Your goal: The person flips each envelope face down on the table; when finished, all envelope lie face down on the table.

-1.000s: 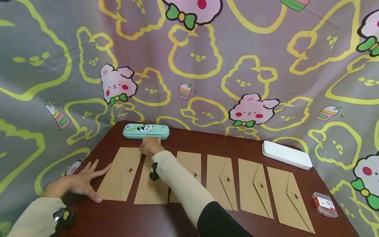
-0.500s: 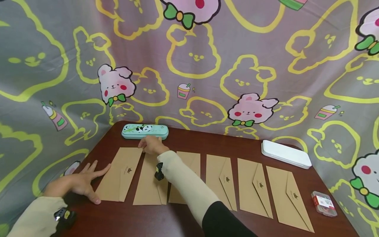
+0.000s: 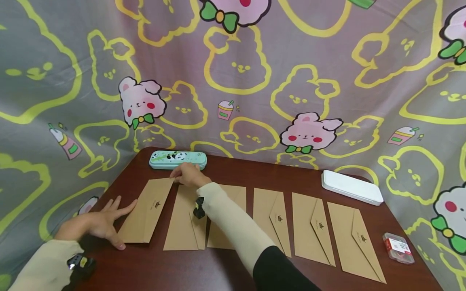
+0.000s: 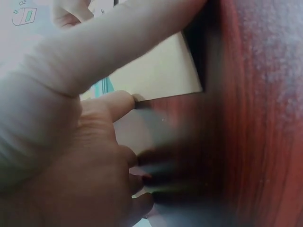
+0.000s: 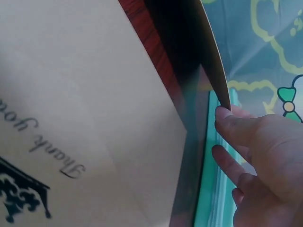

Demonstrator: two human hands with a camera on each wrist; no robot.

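A row of several brown paper envelopes lies on the dark wooden table. At the far corner of the leftmost envelope (image 3: 149, 210), my right hand (image 3: 190, 175) pinches the paper between thumb and fingertips. That edge is raised off the table, as the right wrist view shows with the lifted envelope's edge (image 5: 215, 52). My left hand (image 3: 98, 224) spreads its fingers along the envelope's left side, index fingertip at its edge and thumb by the near corner. Beneath my right hand lies the second envelope (image 3: 180, 226), printed "Thank you" with a crown.
A mint pencil tin (image 3: 174, 159) with pandas stands just behind my right hand. Farther right are a white tin (image 3: 351, 187) and a small clear plastic box (image 3: 398, 247). A patterned curtain (image 3: 240, 81) hangs behind the table.
My right hand has taken the leftmost envelope's far corner and lifted its right side, so the envelope now tilts. My left hand has stayed in place.
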